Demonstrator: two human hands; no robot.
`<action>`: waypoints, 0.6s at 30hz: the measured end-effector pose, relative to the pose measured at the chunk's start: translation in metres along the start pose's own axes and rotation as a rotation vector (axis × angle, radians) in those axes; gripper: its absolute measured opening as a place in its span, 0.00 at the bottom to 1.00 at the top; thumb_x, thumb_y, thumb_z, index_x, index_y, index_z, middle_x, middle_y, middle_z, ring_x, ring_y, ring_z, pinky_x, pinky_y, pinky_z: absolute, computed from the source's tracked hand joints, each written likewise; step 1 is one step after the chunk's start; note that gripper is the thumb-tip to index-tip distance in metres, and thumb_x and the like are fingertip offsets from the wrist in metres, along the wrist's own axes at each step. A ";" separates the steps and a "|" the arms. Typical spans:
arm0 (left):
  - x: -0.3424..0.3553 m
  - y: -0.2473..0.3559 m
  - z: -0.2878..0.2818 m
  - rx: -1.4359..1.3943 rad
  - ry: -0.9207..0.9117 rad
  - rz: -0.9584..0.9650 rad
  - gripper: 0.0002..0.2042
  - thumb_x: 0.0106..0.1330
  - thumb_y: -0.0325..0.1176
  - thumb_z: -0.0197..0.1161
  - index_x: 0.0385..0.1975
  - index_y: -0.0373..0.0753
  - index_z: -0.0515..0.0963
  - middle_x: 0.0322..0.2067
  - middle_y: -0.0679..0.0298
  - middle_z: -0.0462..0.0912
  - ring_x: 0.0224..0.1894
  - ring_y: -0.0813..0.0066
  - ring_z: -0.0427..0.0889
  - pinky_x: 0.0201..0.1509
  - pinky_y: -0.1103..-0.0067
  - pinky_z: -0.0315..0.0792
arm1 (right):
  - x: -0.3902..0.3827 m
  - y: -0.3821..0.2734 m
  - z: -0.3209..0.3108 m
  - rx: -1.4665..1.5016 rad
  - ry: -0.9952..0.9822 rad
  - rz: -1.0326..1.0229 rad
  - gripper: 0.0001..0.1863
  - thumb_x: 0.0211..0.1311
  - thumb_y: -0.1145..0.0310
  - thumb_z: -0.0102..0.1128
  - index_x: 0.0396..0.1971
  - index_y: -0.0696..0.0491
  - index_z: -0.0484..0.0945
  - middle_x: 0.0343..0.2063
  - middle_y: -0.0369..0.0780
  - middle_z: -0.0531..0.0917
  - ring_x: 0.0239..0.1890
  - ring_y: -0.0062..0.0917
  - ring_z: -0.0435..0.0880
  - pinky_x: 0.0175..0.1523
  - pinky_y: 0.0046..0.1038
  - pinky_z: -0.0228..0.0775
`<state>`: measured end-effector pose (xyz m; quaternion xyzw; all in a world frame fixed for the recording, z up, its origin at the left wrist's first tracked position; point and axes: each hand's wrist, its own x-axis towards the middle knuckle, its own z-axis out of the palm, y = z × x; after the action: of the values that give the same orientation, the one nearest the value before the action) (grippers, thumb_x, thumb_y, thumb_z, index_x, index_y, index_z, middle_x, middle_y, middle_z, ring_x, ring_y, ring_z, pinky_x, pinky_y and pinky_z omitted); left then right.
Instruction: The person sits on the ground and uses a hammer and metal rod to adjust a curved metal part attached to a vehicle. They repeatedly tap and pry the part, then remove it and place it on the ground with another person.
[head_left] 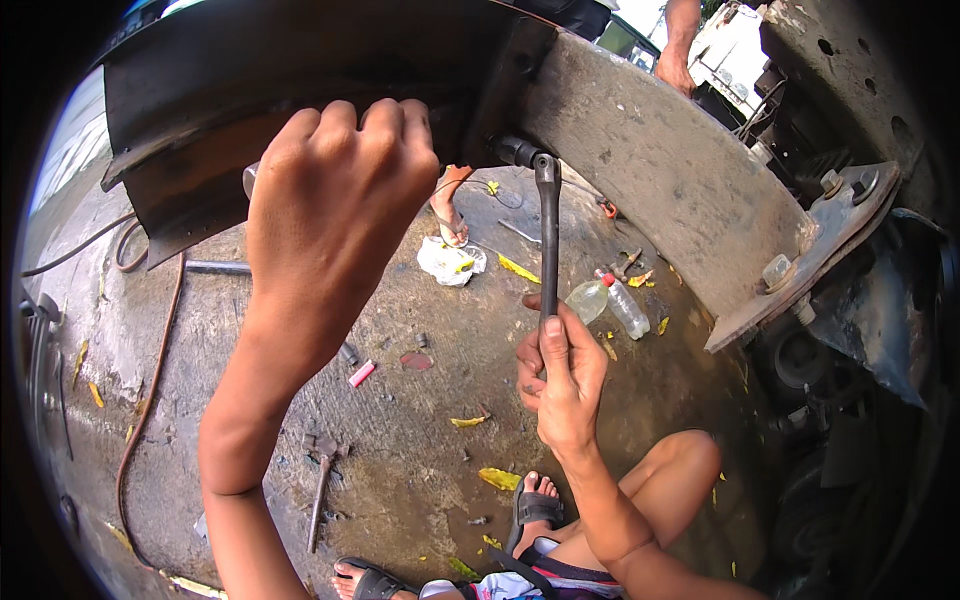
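Note:
My left hand (335,205) is closed, knuckles up, against the black steel beam (210,70); its fingertips and what they grip are hidden, and a grey cylindrical piece (250,180) peeks out behind it. My right hand (565,370) grips the long dark ratchet handle (549,240) low down, thumb along it. The ratchet's head carries a black socket (520,152), pointed into the black steel near where it meets a weathered grey steel member (650,160). That member ends at a bolted plate (785,270) on the right.
Another person's hand (675,70) and foot (450,220) are beyond the beam. On the concrete lie a hammer (322,480), two plastic bottles (627,307), a white plastic bag (450,258), a pink object (362,374), a hose (145,420) and leaves. Dark machinery (820,420) fills the right.

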<state>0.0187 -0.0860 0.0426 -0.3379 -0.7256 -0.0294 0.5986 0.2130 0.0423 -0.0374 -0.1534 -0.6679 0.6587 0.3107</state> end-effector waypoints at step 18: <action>-0.003 -0.002 -0.004 0.052 -0.172 0.025 0.19 0.57 0.30 0.75 0.51 0.48 0.87 0.40 0.71 0.89 0.39 0.74 0.89 0.43 0.78 0.83 | -0.012 -0.007 0.032 0.393 -0.016 0.282 0.25 0.83 0.49 0.48 0.66 0.50 0.68 0.20 0.28 0.60 0.14 0.09 0.54 0.15 0.17 0.43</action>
<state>0.0212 -0.0907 0.0416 -0.3326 -0.7706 0.0259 0.5431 0.2040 0.0094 -0.0309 -0.1762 -0.5012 0.8142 0.2343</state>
